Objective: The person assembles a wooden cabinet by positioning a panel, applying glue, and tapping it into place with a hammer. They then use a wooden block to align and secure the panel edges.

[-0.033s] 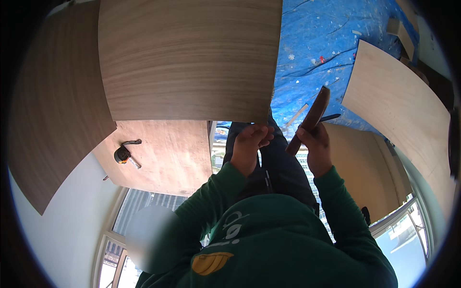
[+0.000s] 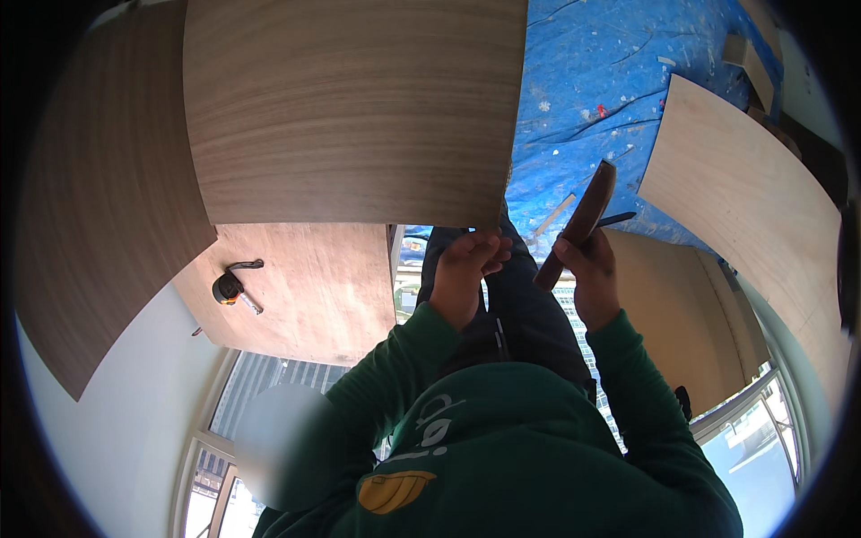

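A large brown wood-grain panel lies in front of me, its near right corner just above my left hand. The fingers of that hand are curled together by the panel's near edge; whether something small is between them is hidden. My right hand is closed around a long, narrow, reddish-brown block, held tilted with its far end up and to the right. Beside the block, a slim dark pen-like stick pokes out from the same hand. The block is apart from the panel.
A black and orange tape measure rests on a pale plywood board at the left. Another brown panel stands farther left. Blue sheeting covers the floor ahead, with a light wood sheet at the right.
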Demonstrator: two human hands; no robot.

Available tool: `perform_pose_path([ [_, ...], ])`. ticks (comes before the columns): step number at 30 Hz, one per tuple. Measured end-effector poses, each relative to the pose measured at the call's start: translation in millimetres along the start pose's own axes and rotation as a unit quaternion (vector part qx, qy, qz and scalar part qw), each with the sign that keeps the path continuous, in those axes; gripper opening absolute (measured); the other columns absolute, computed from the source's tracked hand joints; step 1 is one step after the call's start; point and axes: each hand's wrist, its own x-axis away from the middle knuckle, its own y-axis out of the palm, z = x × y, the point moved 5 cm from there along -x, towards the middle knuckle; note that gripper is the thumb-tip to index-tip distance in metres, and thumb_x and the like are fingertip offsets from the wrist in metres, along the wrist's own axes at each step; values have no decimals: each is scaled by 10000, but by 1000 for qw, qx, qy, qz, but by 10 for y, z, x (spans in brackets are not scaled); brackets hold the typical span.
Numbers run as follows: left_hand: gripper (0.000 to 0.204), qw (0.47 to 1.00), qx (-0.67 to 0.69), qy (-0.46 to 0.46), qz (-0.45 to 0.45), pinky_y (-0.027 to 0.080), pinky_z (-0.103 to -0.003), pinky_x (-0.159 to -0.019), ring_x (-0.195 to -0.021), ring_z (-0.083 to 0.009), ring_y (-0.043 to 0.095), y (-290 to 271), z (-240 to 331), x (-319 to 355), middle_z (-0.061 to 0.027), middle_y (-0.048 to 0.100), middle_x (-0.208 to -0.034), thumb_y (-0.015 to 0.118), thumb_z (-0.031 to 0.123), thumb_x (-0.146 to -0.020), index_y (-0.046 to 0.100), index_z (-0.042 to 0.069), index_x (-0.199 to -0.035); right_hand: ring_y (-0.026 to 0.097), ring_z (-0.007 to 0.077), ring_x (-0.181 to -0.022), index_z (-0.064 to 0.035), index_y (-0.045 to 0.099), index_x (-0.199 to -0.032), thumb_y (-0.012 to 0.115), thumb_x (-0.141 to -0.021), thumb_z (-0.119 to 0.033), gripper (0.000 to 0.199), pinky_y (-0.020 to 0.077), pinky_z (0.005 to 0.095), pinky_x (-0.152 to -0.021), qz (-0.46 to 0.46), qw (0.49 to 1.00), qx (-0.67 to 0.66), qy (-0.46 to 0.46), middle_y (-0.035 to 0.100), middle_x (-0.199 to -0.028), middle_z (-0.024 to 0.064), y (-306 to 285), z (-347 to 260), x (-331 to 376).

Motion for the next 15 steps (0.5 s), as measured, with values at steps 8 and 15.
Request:
perform_pose_path([
  [8, 215, 999, 43, -1, 22, 491, -329, -863, -903, -157, 683, -11, -104, -69, -71, 748, -994, 660, 221, -1018, 688, 40, -1129, 603, 156, -945, 2, 606, -1101, 782, -912, -175, 313, 479, 340, -884, 2, 1000, -5, 22, 642, -993, 66, -58, 86, -17],
  [15, 164, 997, 25, 46, 48, 479, -321, -805, -846, -140, 662, 32, -126, -131, -61, 729, -921, 648, 183, -982, 684, 48, -1068, 605, 162, -946, 0, 606, -1099, 782, -909, -177, 314, 477, 342, -885, 3, 1000, -8, 16, 641, -994, 69, -107, 105, -7],
])
